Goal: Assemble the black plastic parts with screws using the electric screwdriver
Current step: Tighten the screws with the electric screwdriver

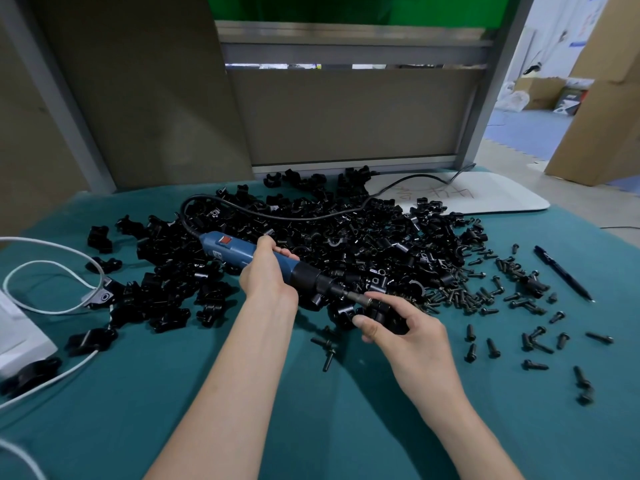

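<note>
Left hand (268, 275) tight round the electric screwdriver (225, 245) — right hand (412, 336), fingers curled, round a black plastic part (389, 318).

One wide-angle camera sat at the person's head, facing forward and down across the worktop (145, 403), near enough that both forearms (242, 375) showed at the bottom edge; the partition (346, 116) closed the top.

We record a heap of black plastic parts (346, 233) on the teal cloth table (156, 393). Right of the heap: loose black metal screws (464, 297), then a slim black pen (562, 273). Behind it: a flat white board (491, 197). Left: a looped white cable (52, 311).
</note>
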The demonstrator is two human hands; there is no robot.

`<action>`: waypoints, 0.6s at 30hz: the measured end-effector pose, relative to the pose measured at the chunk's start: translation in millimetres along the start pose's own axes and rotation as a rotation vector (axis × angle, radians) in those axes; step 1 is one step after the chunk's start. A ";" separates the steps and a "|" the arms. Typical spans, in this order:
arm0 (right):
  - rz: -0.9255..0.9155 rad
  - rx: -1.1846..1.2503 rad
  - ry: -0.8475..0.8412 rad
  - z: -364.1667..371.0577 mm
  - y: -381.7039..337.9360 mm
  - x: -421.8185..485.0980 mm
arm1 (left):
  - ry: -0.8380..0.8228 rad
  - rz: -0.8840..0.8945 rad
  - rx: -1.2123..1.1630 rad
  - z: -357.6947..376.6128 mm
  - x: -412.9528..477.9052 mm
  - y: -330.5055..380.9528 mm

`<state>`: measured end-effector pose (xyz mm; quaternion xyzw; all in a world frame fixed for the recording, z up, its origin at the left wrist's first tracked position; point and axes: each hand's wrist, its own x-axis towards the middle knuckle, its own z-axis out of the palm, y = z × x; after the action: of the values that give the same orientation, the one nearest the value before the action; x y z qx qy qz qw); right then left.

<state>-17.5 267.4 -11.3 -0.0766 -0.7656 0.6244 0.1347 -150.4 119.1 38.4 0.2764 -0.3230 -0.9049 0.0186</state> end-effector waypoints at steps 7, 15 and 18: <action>-0.007 0.016 0.005 1.1 -1.5 -1.5 | 0.023 -0.030 -0.005 -0.2 0.7 1.0; -0.054 -0.050 -0.027 5.6 -8.0 -7.5 | -0.051 -0.103 0.058 -3.3 14.9 19.5; -0.001 -0.065 0.002 2.6 -6.1 -5.4 | -0.050 -0.097 0.128 -8.8 23.9 36.5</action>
<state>-12.9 262.1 -6.4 -0.0814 -0.7855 0.5989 0.1331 -171.4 80.0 42.9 0.2695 -0.3669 -0.8889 -0.0509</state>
